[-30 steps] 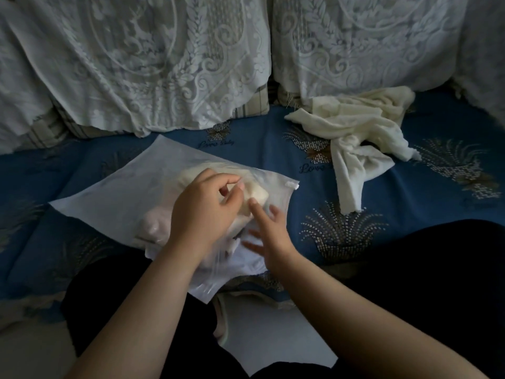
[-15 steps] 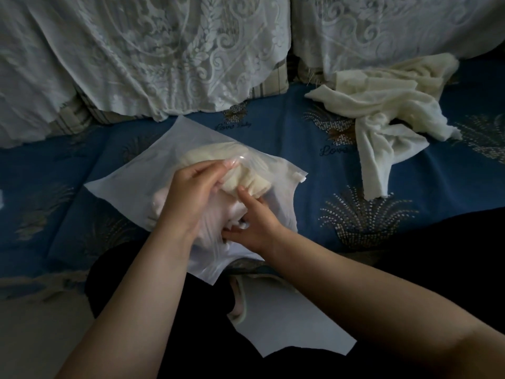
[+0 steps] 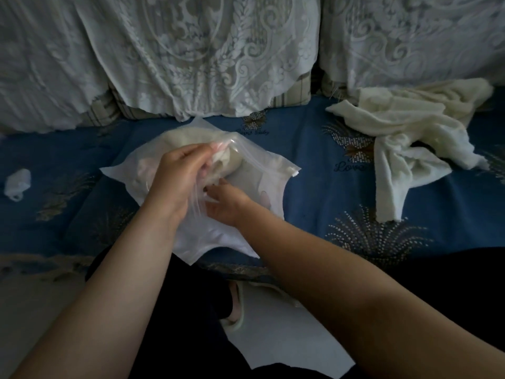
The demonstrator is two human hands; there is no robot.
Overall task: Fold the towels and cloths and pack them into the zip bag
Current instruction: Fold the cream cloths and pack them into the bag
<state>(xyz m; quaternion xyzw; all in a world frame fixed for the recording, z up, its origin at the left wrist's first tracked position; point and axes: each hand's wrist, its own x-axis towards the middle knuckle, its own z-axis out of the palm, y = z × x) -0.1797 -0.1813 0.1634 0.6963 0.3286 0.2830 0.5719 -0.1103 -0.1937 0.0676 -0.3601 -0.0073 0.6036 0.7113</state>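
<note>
left hand [image 3: 175, 176] pinched the zip bag [image 3: 270, 173] rim with closed fingers; right hand [image 3: 224, 203] (fingers spread, gripping nothing) reached inside toward the folded cloth [image 3: 180, 136].

Dim light. White lace covers [image 3: 207, 58] drape cushions across the top; a blue patterned sofa seat [image 3: 314, 149] spans mid-frame; pale floor [image 3: 287, 343] below.

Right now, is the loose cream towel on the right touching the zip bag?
Apart. The head view shows a strip of blue cover between the zip bag and the crumpled cream towel.
</note>
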